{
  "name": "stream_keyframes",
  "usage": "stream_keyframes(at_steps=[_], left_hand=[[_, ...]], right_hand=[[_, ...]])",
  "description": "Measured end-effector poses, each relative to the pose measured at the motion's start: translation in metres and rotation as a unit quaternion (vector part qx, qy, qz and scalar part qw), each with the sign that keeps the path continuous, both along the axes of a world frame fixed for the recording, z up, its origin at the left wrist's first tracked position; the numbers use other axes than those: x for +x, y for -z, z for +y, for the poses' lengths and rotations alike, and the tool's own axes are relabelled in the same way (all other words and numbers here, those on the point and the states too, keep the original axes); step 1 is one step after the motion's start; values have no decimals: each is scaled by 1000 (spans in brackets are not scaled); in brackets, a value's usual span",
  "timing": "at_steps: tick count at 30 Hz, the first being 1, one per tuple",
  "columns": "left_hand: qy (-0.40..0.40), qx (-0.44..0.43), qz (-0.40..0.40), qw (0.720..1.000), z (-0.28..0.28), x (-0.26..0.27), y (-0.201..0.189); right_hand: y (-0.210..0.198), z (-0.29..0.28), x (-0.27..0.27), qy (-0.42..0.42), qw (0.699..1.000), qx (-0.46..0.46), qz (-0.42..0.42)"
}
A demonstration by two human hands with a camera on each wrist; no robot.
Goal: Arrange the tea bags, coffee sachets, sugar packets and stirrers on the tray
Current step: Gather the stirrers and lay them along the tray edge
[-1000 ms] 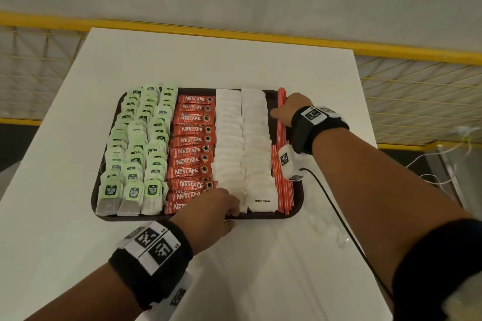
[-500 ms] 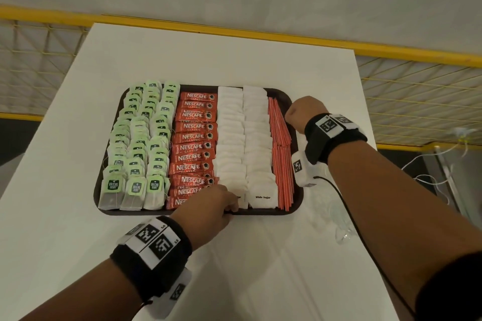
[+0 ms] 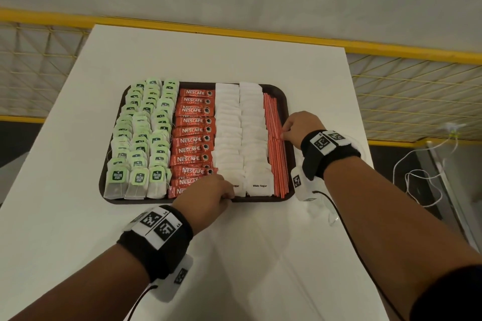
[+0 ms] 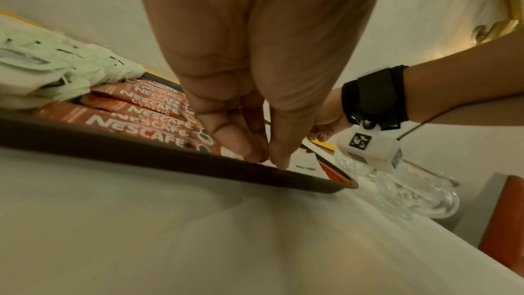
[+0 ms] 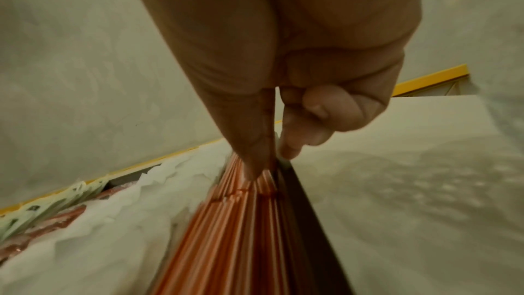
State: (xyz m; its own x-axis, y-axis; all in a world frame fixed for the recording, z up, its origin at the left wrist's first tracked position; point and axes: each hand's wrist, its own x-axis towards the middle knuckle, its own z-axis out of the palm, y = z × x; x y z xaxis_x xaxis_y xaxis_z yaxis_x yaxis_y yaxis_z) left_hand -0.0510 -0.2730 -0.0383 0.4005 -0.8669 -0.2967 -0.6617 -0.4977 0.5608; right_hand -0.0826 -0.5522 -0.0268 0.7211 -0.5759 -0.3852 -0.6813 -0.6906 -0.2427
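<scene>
A dark tray [image 3: 281, 91] on the white table holds, left to right, green-tagged tea bags [image 3: 140, 138], red coffee sachets [image 3: 194, 130], white sugar packets [image 3: 241, 133] and red stirrers [image 3: 277, 164]. My left hand [image 3: 230, 197] is at the tray's front rim [image 4: 141, 154], thumb and fingertips pinched together at the near edge of the front sugar packet [image 4: 304, 163]. My right hand [image 3: 284, 134] is at the middle of the right rim [image 5: 306, 221]. Its thumb tip presses the outer stirrers [image 5: 226, 232], its index fingertip sits outside the rim, and its other fingers are curled.
The white table [image 3: 260, 255] extends bare in front of the tray. Clear glass containers [image 4: 416, 199] stand just right of the tray by my right wrist. A yellow rail with mesh [image 3: 404, 81] runs behind, and white cables [image 3: 422, 185] hang off the right edge.
My right hand has slid from the far end of the stirrers back to the middle of the right rim. The stirrers now lie flat in a row. My left hand stays at the front rim.
</scene>
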Motion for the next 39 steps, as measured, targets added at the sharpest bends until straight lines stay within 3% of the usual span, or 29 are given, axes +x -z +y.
stream_keyframes(at_steps=[5, 9, 13, 16, 19, 25, 34, 39], left_hand=[[-149, -67, -22, 986, 21, 23, -26], [-267, -69, -76, 958, 65, 55, -33], [-357, -35, -112, 927, 117, 85, -16], [-394, 61, -114, 910, 140, 96, -1], [-416, 109, -56, 901, 147, 101, 10], [-426, 74, -33, 901, 160, 109, 14], [-515, 42, -41, 855, 221, 138, 18], [-519, 37, -43, 853, 250, 159, 28]], right_hand=[[-3, 26, -29, 81, 991, -1, -109], [16, 54, -56, 111, 991, 10, -74], [30, 70, -71, 147, 988, -9, -39], [34, 77, -74, 141, 990, -23, -13], [33, 80, -73, 139, 990, -32, -5], [27, 91, -62, 120, 993, -16, 6], [29, 142, -24, 74, 997, 8, -26], [30, 164, -1, 61, 997, 17, -36]])
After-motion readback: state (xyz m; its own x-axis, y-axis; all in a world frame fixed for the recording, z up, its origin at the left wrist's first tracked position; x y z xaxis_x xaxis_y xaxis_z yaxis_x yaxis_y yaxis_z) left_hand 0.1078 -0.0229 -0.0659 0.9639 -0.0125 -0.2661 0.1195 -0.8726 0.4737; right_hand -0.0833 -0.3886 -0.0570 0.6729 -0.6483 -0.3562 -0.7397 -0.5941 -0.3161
